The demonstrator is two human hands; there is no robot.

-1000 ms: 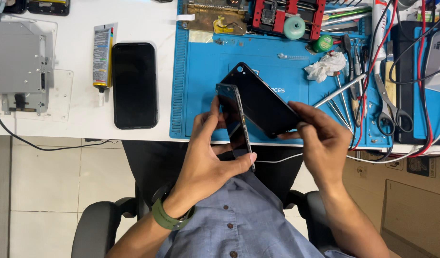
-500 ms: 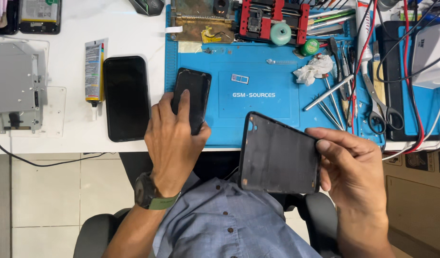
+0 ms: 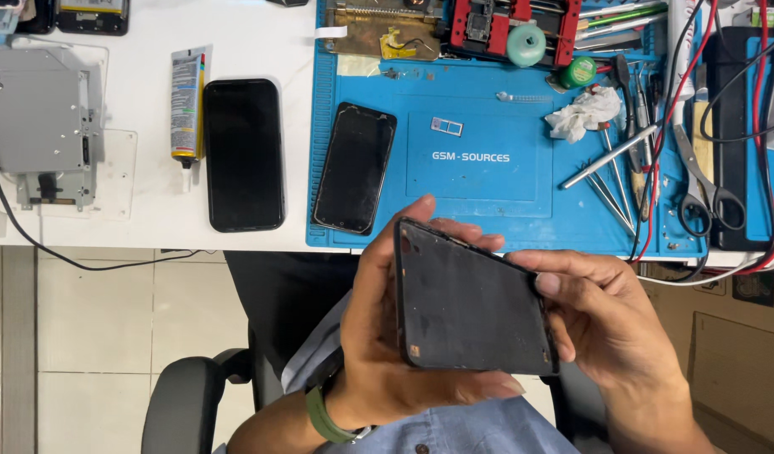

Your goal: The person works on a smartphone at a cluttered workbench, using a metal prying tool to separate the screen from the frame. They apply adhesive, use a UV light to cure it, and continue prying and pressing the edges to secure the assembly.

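Observation:
A black phone back housing (image 3: 469, 309) is held over my lap, inner side up, below the table edge. My left hand (image 3: 385, 353) cups it from the left and underneath, with a green watch strap on the wrist. My right hand (image 3: 607, 313) grips its right edge, thumb on top. A black phone screen panel (image 3: 354, 167) lies flat on the left part of the blue work mat (image 3: 488, 202), apart from both hands.
Left of the mat lie a black phone (image 3: 243, 154), an adhesive tube (image 3: 186, 105) and a grey metal fixture (image 3: 40, 126). On the mat's right are a crumpled tissue (image 3: 583, 112), tweezers (image 3: 610, 172), scissors (image 3: 702, 181) and red and black cables (image 3: 723, 101). A red clamp jig (image 3: 509, 25) stands at the back.
My left hand let go of the screen panel on the mat and came back to the housing. Both hands now hold the housing, which has shifted left over my lap.

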